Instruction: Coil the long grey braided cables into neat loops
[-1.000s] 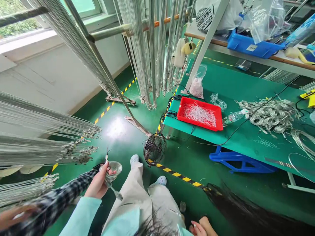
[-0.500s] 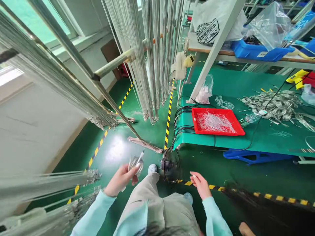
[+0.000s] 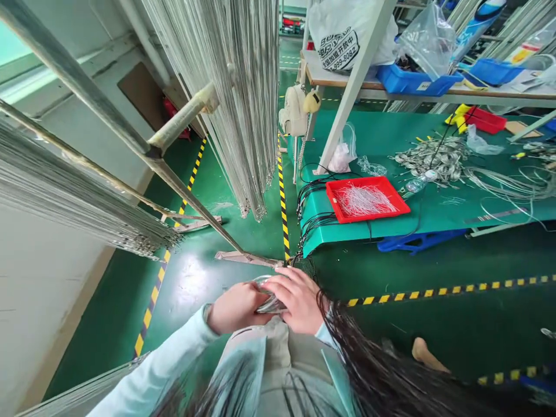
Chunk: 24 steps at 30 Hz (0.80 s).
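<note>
A coil of thin grey cable [image 3: 271,303] is held low in front of my body, partly hidden by the fingers. My left hand [image 3: 238,307] is closed on the coil's left side. Over its right side lie the bent fingers of my right hand [image 3: 299,296], gripping it with the two hands close together. Dark hair falls across my right wrist and forearm. The cable's ends cannot be made out.
Bundles of hanging strands [image 3: 226,110] and a rack pole [image 3: 179,121] stand ahead left. The green table [image 3: 438,211] carries a red tray [image 3: 347,219] of clear strips and a heap of coiled cables [image 3: 434,157]. Part of a person's limb [image 3: 428,354] shows lower right.
My right hand has come in from the right and closed on the coil, which my left hand still holds. The view has turned slightly right, and my feet no longer show.
</note>
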Available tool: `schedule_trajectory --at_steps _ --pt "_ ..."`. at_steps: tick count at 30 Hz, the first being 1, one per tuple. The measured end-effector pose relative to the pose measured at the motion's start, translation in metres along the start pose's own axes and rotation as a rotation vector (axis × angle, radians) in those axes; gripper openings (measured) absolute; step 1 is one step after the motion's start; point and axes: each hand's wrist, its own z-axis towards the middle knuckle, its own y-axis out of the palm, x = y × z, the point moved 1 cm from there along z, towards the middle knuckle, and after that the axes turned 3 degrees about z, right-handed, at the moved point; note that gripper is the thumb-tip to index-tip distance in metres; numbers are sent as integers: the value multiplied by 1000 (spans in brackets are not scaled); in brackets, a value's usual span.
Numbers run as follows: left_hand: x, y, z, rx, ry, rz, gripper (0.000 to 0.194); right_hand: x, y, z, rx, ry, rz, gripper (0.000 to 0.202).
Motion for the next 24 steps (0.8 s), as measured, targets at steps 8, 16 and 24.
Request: schedule_trajectory --at_steps 8,16,24 --pt "-3 9 14 -298 -51 -413 34 25 18 -20 140 173 166 21" --pt "3 26 44 -299 -72 -710 47 23 5 -28 312 383 291 8" --pt "-1 32 58 -255 -115 -942 53 25 22 -22 408 643 429 15"
